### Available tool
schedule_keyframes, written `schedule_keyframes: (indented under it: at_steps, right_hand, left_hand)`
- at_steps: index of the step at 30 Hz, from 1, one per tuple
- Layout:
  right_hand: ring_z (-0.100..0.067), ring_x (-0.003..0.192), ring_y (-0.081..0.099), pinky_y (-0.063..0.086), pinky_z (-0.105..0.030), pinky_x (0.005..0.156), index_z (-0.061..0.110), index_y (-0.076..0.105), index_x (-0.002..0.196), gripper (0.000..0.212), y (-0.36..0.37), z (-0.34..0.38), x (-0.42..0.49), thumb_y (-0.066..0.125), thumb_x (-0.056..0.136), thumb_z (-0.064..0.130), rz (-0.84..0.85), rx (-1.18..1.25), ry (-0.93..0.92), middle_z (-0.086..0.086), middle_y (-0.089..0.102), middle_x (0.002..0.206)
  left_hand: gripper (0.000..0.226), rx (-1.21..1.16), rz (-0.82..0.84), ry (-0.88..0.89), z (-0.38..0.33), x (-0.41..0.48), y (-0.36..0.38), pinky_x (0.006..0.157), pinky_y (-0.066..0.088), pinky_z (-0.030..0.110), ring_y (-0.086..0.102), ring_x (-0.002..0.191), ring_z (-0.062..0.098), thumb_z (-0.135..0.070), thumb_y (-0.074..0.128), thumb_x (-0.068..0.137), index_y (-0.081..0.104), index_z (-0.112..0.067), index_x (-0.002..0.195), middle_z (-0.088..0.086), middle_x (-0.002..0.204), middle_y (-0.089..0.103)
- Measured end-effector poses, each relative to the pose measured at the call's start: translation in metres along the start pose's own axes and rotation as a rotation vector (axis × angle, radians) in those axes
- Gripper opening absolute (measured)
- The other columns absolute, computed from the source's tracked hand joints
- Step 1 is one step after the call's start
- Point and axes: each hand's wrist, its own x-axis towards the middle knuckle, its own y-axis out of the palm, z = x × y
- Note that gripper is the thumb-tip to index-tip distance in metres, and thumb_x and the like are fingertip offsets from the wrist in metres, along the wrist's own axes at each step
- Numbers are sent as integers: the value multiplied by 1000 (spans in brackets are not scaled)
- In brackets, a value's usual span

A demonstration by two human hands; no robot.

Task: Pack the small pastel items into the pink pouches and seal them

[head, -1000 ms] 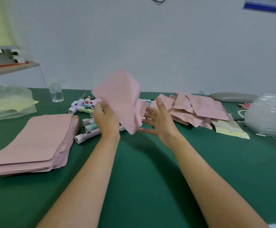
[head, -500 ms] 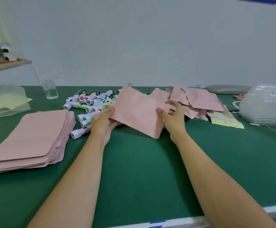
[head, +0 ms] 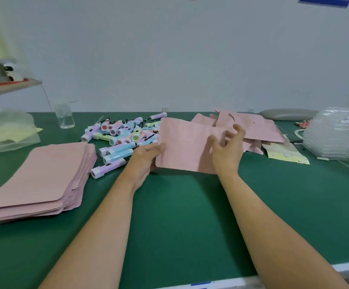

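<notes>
A flat pink pouch [head: 184, 147] is held a little above the green table [head: 180, 215] at its middle. My left hand [head: 146, 157] grips the pouch's lower left edge, thumb on top. My right hand [head: 227, 149] is at the pouch's right end with its thumb on the face and its fingers spread and loosely bent; that end of the pouch is hidden behind it. Several small pastel items [head: 119, 140], blue, purple, pink and green tubes, lie heaped just left of and behind the pouch. A stack of pink pouches [head: 42, 176] lies at the left.
More loose pink pouches [head: 252, 126] are piled behind my right hand, beside a patterned yellow bag [head: 284, 152]. A stack of clear plastic trays [head: 336, 136] stands at far right. A small clear bottle [head: 64, 115] and a plastic bag [head: 4, 132] sit at back left.
The pouch came down from being held up in the air and now lies nearly level over the table. My right hand's fingers have loosened and spread at its right end.
</notes>
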Motion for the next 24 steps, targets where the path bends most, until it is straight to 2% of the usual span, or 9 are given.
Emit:
schedule_keyframes:
  at_steps: [2,3,5,7,9,11,14,18,24]
  right_hand:
    - [-21,116,55,50,-41,99,17,50,138,53,-1,6,-4,75,92,30,-68,-230,-215,-3,57,129]
    - [-18,107,59,53,-41,93,18,57,130,42,-1,10,-6,73,94,33,-46,-238,-286,1,61,119]
    - [-7,85,63,55,-30,79,21,64,117,28,2,21,-14,70,97,38,87,-119,-350,12,66,91]
    - [-3,79,64,50,-16,71,20,66,114,29,9,30,-27,70,96,42,195,-27,-393,15,66,78]
    - [0,81,67,53,-15,68,18,69,112,32,18,37,-39,74,93,44,259,19,-406,17,68,79]
    - [2,83,69,59,-19,68,18,73,106,34,24,41,-46,77,90,47,308,64,-369,19,70,82]
    - [5,81,71,58,-15,74,19,77,97,29,24,42,-46,77,90,48,319,60,-369,18,74,82]
    - [-4,77,73,60,-27,72,20,78,87,29,23,42,-50,70,97,45,351,55,-405,16,75,77]
    - [-19,76,71,64,-41,63,33,75,86,16,19,40,-46,67,101,35,528,122,-357,13,73,77]
  left_hand:
    - [26,5,-18,24,0,-2,2,77,64,31,78,100,25,-35,76,90,83,-15,105,10,115,80]
    - [26,-1,-27,36,-1,-3,3,76,64,30,79,99,24,-37,78,87,84,-17,103,9,114,80]
    - [26,30,-47,98,0,-3,5,83,63,33,78,100,22,-39,80,85,85,-20,103,6,113,80]
    - [22,97,-93,244,2,-3,9,95,61,33,78,104,18,-35,81,88,85,-23,105,4,109,81]
    - [13,114,-106,374,3,-3,15,92,60,26,78,104,17,-25,79,93,85,-30,104,2,106,81]
    - [23,132,-95,443,4,-4,22,91,59,24,78,105,18,-11,75,97,85,-31,104,2,105,82]
    - [25,119,-69,426,7,-4,28,87,62,27,79,101,24,-1,76,94,84,-19,108,7,104,82]
    - [24,81,-80,398,4,-8,30,76,62,25,80,91,23,-2,87,82,86,-20,98,9,97,82]
    - [18,132,-135,380,2,-8,17,66,55,19,73,69,9,-32,96,66,82,-27,76,0,78,79]
